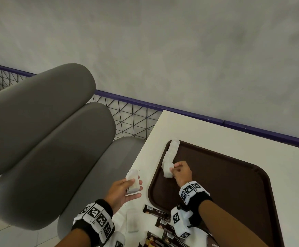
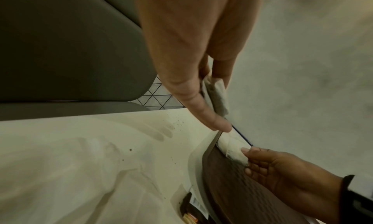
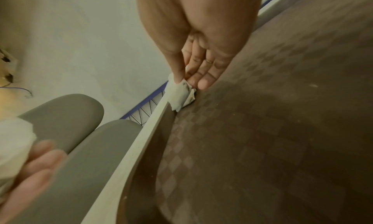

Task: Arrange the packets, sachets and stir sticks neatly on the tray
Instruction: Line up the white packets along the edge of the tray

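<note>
Sachets (image 1: 156, 211), dark and printed, lie nearest on the white counter (image 1: 234, 139). Left hand (image 1: 122, 191) holds a stack of white packets (image 1: 133, 180), thumb on top, other fingers straight beneath. Right hand (image 1: 181, 172) pinches the near packet of a white row (image 1: 171, 157) along the brown tray's (image 1: 225, 175) left rim.

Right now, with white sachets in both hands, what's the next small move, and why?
Probably let the right hand release its white sachet at the near end of the row along the brown plastic tray's left rim, then take another from the left hand's stack.
</note>
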